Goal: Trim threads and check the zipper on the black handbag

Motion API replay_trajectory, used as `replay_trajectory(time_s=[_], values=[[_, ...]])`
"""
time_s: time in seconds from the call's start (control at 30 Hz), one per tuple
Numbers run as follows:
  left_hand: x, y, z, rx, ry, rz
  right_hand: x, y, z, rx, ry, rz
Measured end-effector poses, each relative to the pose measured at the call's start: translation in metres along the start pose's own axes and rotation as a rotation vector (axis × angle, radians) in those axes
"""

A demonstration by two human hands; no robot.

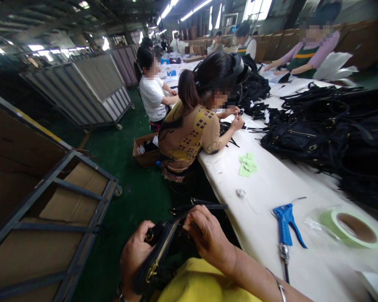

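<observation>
Well, in the head view, the person's left hand (134,256) and right hand (209,235) are gripping a black leather handbag (164,256), holding it just off the near edge of a long white worktable (271,209). The left fingers (145,230) are curling closed around the bag's side, close to its brass zipper (166,241), while the right fingers (192,218) are bending tightly over its upper edge beside a black strap (201,206). A thin silver bangle (282,289) is circling the right forearm, which is resting along the worktable. On the worktable, a blue pistol-grip air gun (285,222) is lying near the person, just beside a roll of green tape (353,228). Farther along it, pale green paper slips (247,165) are lying near a crumpled white scrap (241,193), and black handbags (318,138) are heaping up across the far side. Beyond the person's hands, a co-worker in a mustard patterned blouse (189,134) is sitting along the worktable, handling a small dark piece.
</observation>
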State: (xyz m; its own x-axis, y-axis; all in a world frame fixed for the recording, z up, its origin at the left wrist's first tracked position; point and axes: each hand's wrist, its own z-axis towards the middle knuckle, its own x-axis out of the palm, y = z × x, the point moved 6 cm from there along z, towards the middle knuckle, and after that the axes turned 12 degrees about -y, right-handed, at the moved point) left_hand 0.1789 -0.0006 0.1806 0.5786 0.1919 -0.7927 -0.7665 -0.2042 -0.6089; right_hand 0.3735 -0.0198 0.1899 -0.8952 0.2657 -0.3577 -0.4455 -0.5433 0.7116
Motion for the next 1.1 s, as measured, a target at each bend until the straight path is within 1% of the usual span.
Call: replay_trajectory(time_s=[0.1, 0.27, 0.5, 0.67, 0.9, 1.1], values=[[-0.001, 0.001, 0.002, -0.029, -0.006, -0.001, -0.001, -0.003, 0.0, 0.016, -0.018, 0.004], [-0.002, -0.001, 0.004, -0.038, 0.032, 0.003, 0.002, -0.003, 0.004, -0.008, -0.047, 0.013], [0.001, 0.001, 0.004, -0.038, 0.039, -0.025, 0.013, 0.0, 0.006, -0.078, -0.004, -0.054], [0.004, 0.007, 0.004, -0.033, 0.053, -0.018, 0.015, -0.005, 0.006, -0.026, 0.003, -0.014], [-0.003, 0.014, 0.006, -0.023, 0.001, -0.02, 0.01, -0.004, 0.01, -0.005, -0.04, 0.044], [-0.002, 0.015, 0.007, -0.029, 0.02, -0.016, 0.018, -0.003, 0.01, -0.08, -0.021, -0.011]])
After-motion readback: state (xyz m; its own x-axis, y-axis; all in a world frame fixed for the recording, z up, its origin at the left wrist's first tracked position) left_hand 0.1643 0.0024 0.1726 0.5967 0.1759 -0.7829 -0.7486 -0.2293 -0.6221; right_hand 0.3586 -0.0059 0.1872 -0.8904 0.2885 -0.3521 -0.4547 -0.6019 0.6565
